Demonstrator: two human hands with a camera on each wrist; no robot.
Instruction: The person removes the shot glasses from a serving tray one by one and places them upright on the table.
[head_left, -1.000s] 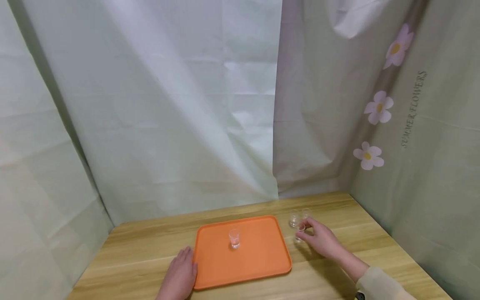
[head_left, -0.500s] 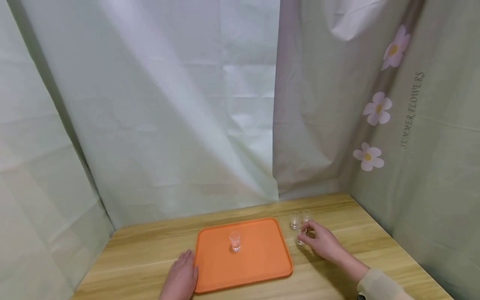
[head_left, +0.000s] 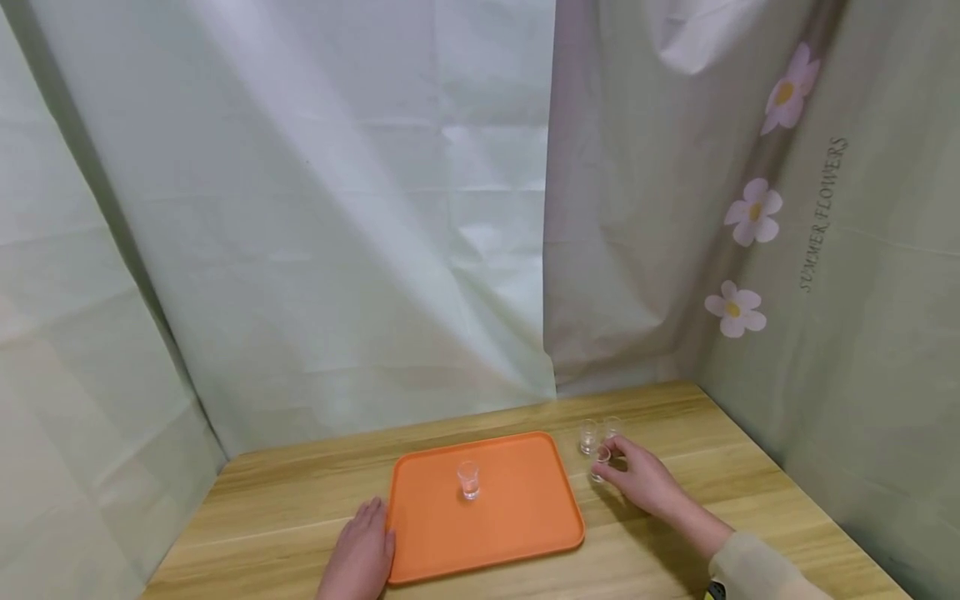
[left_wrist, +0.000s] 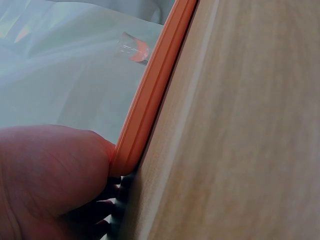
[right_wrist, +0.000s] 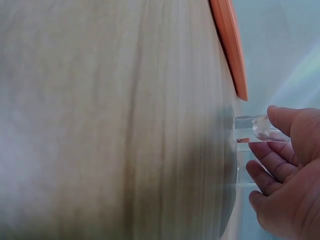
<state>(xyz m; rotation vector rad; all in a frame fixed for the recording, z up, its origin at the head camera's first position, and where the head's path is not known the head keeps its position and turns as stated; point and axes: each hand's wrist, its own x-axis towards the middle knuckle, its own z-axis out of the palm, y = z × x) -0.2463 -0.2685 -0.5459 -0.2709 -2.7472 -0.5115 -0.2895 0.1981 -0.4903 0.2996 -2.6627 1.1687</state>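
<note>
My left hand (head_left: 357, 552) lies along the left side of an orange tray (head_left: 487, 542), fingers extended. In the left wrist view, its thumb side meets the tray's rim. One clear shot glass (head_left: 468, 482) stands upright on the tray, a little left of the middle. To the right of the tray, my right hand (head_left: 647, 482) pinches another clear shot glass (right_wrist: 262, 129) between thumb and fingers, close over the wooden table. Just behind that hand two more shot glasses stand side by side, a left one (head_left: 588, 437) and a right one (head_left: 612, 427), the latter partly hidden by the fingers.
The wooden table (head_left: 277, 492) carries the tray and the glasses. Pale fabric curtains (head_left: 360, 250) close off its back and both sides, the right one printed with flowers (head_left: 735, 310) and lettering.
</note>
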